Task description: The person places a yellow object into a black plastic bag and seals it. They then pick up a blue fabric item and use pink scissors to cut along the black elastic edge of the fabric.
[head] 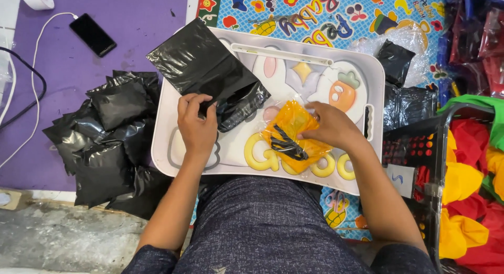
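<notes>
My left hand [197,124] grips the near edge of a flat black plastic bag [202,64] that lies over the upper left of a white lap tray [367,79]. My right hand [328,126] presses on a folded yellow garment [291,121] in a clear wrapper with a black band across it, lying in the middle of the tray. The tray shows cartoon shapes and raised yellow letters along its near side.
A heap of filled black bags [107,142] sits left of the tray on a purple mat. A phone [93,34] on a white cable lies at the far left. A black basket [415,148] with red, yellow and green cloth stands on the right. More black bags [396,58] lie beyond the tray.
</notes>
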